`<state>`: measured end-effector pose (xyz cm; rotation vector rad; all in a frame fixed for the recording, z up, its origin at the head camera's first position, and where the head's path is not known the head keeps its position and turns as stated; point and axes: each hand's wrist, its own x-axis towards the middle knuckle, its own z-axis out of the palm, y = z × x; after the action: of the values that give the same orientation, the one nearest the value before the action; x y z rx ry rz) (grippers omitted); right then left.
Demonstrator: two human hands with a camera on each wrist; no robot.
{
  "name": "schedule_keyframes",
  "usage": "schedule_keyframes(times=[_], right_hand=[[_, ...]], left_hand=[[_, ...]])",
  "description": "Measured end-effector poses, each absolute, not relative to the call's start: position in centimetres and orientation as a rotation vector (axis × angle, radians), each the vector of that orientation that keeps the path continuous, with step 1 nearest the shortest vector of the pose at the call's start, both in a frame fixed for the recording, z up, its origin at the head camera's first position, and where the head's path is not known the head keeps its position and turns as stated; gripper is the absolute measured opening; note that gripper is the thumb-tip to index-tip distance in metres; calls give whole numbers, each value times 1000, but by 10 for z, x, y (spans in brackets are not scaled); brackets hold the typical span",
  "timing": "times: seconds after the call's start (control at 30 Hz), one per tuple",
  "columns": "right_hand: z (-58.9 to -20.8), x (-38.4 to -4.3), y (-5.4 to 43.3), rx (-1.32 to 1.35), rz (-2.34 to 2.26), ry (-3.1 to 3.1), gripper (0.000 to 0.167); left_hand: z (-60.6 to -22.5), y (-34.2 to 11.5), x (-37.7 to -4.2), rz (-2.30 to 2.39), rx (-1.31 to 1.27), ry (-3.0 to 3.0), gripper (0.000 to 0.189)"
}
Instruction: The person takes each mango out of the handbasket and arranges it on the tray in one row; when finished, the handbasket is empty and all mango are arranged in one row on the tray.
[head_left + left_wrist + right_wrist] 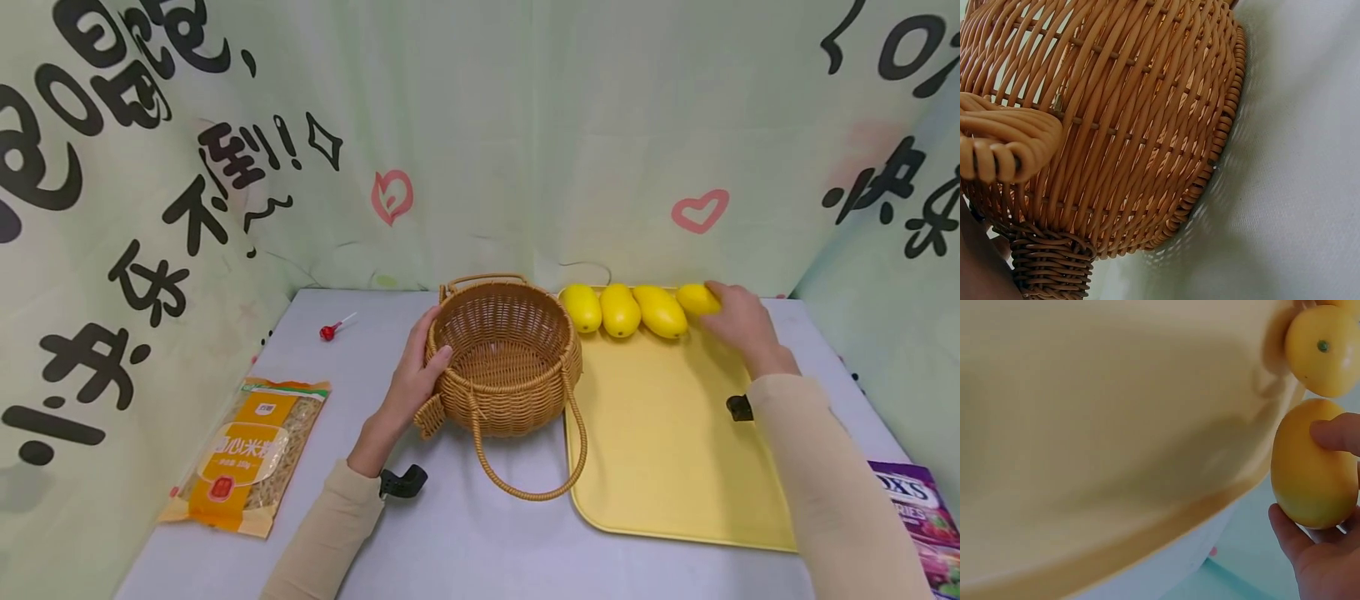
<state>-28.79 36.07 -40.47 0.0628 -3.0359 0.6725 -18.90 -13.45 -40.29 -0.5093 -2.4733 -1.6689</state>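
Note:
A round brown wicker basket (517,408) stands mid-table, tilted a little, with nothing in it. My left hand (415,367) grips its left side, thumb over the rim and fingers outside. The woven wall (1129,125) fills most of the left wrist view, where only a bit of that hand shows. At the tray's far right, my right hand (750,325) holds a smooth yellow mango (1310,469) between thumb and fingers. Beside it several more mangoes, such as the nearest mango (660,312), lie in a row along the back of the yellow tray (675,450).
On the left lie a bag of grain snack (247,458) and a red lollipop (328,332). A purple packet (918,508) is at the right edge. One basket handle (525,497) hangs forward near the tray's left edge. A printed curtain (540,150) closes off the back and sides.

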Motion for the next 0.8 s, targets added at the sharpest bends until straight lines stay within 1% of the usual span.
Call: schedule_keyframes(times=[0.37, 0.67, 0.8], right_hand=[[-425, -279, 358, -87, 748, -2988, 67], [-429, -283, 356, -33, 760, -3001, 70], [-429, -283, 356, -34, 747, -3021, 69]], left_hand=[[-404, -133, -189, -1685, -531, -2449, 66], [-403, -133, -189, -1672, -506, -2467, 66], [-403, -134, -189, -1668, -502, -2470, 66]])
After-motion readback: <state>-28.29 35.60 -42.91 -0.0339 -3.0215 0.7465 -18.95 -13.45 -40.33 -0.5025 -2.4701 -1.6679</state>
